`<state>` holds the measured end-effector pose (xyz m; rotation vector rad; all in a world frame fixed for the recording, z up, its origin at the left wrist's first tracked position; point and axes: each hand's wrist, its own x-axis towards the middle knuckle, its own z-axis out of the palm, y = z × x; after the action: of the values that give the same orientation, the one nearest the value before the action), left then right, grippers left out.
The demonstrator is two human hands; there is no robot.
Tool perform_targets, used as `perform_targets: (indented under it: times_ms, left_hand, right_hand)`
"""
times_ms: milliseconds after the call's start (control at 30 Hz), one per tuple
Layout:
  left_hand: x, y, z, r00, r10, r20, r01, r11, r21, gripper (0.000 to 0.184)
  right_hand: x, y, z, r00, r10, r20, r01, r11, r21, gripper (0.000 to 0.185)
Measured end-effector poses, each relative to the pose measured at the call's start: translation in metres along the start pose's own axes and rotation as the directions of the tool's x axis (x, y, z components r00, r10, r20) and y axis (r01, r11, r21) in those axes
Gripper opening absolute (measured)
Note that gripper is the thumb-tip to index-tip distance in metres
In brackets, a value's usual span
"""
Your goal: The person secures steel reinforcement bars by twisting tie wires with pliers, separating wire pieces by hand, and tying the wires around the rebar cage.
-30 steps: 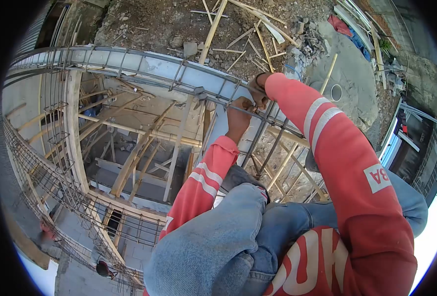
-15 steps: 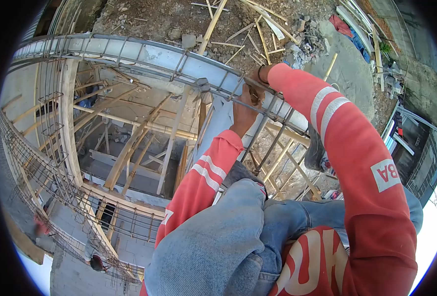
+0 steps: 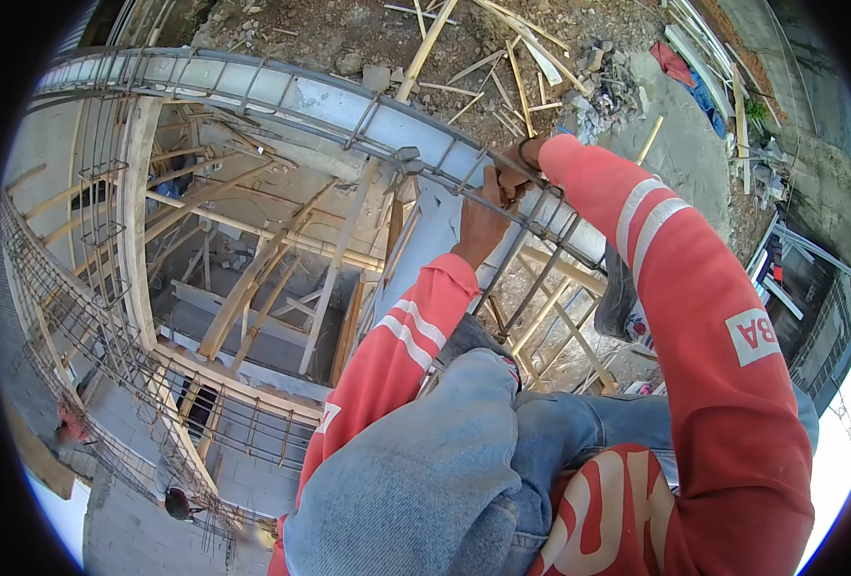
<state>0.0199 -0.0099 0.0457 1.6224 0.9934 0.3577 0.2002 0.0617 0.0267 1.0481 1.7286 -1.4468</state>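
High on a wall top, both my hands meet at a long steel rebar cage (image 3: 425, 173) of rods and square stirrups. My left hand (image 3: 484, 217) comes up from below, closed, its fingers bent at the near rod. From the right, my right hand (image 3: 516, 173) reaches over with its fingers curled down against the left fingertips, inside the cage. Whatever is pinched between them is too small and hidden to make out. Under the cage lies a pale white beam face (image 3: 334, 104). A grey block (image 3: 404, 159) sits on the rods left of my hands.
My jeans-clad leg (image 3: 416, 461) straddles the beam. To the left is a deep drop with timber props (image 3: 253, 288) and another rebar cage (image 3: 157, 384). A person (image 3: 181, 504) is far below at lower left. Rubble and loose boards (image 3: 531, 72) lie on the ground beyond.
The view has shifted slightly, so the beam sits a little differently. Both hands stay at the same spot on the cage, with the right fingers now curled closer to the left ones.
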Motion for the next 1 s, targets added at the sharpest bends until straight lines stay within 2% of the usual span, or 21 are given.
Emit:
perform_targets:
  times_ms: [167,333,400,500,533,600,633,700,767,800,833,867,900,933,967,1000]
  left_hand:
    - [-0.003,-0.002,-0.001,0.998,-0.069,-0.006,0.068,0.997,-0.026,0.05]
    - [0.001,-0.011,0.002,0.982,-0.185,-0.033,0.18,0.978,-0.101,0.049]
    - [0.002,-0.012,-0.001,0.988,-0.152,-0.02,0.15,0.985,-0.091,0.048]
    - [0.003,-0.005,-0.006,0.983,-0.179,0.037,0.183,0.966,-0.181,0.046]
    - [0.003,-0.003,-0.007,0.983,-0.178,0.033,0.181,0.967,-0.181,0.046]
    - [0.002,-0.001,-0.007,0.983,-0.175,0.049,0.179,0.979,-0.098,0.048]
    - [0.002,-0.001,-0.007,0.983,-0.178,0.041,0.181,0.979,-0.098,0.048]
    - [0.003,-0.004,-0.003,0.977,-0.204,0.062,0.204,0.979,-0.004,0.044]
    - [0.0,-0.01,0.001,0.983,-0.176,0.055,0.179,0.983,-0.047,0.04]
    - [0.001,-0.014,0.001,0.988,-0.144,0.049,0.148,0.985,-0.089,0.037]
    - [0.002,-0.019,0.002,0.991,-0.113,0.075,0.119,0.989,-0.09,0.033]
    - [0.002,-0.019,0.002,0.992,-0.118,0.048,0.122,0.989,-0.086,0.033]
    - [0.001,-0.018,0.001,0.996,-0.08,0.043,0.082,0.996,-0.044,0.021]
    - [0.001,-0.017,0.001,0.998,-0.043,0.04,0.043,0.999,-0.004,0.013]
    - [0.002,-0.021,0.005,0.997,-0.062,0.041,0.061,0.997,0.04,0.015]
    - [0.002,-0.019,0.004,0.998,-0.053,0.027,0.051,0.996,0.08,0.015]
  right_hand:
    - [-0.002,0.003,-0.01,0.976,-0.18,-0.12,0.171,0.982,-0.084,0.03]
    - [-0.019,-0.016,-0.018,0.978,-0.204,-0.031,0.202,0.977,-0.067,0.035]
    - [-0.031,-0.037,-0.025,0.996,-0.081,-0.024,0.072,0.962,-0.263,0.033]
    - [-0.033,-0.044,-0.027,1.0,0.005,-0.015,-0.009,0.963,-0.27,0.033]
    - [-0.026,-0.037,-0.022,1.0,0.004,-0.016,-0.009,0.962,-0.274,0.033]
    - [-0.011,-0.023,-0.012,0.998,0.006,0.066,0.003,0.991,-0.133,0.028]
    - [-0.008,-0.014,-0.011,0.998,0.001,0.067,0.008,0.99,-0.14,0.028]
    - [-0.007,0.002,-0.012,0.995,0.002,-0.097,-0.013,0.994,-0.108,0.028]
    - [-0.048,-0.015,-0.047,0.938,-0.047,-0.344,-0.035,0.972,-0.231,0.026]
    - [-0.074,-0.026,-0.065,0.894,0.005,-0.449,-0.127,0.962,-0.242,0.023]
    - [-0.083,-0.021,-0.073,0.832,0.127,-0.539,-0.293,0.927,-0.234,0.02]
    - [-0.122,-0.062,-0.092,0.793,0.125,-0.597,-0.361,0.885,-0.295,0.021]
    - [-0.144,-0.08,-0.097,0.701,0.048,-0.712,-0.136,0.989,-0.066,0.019]
    - [-0.164,-0.116,-0.101,0.678,0.045,-0.734,-0.012,0.999,0.05,0.023]
    - [-0.176,-0.151,-0.1,0.657,0.05,-0.752,0.112,0.98,0.163,0.029]
    - [-0.172,-0.171,-0.091,0.642,-0.025,-0.766,0.149,0.984,0.094,0.042]
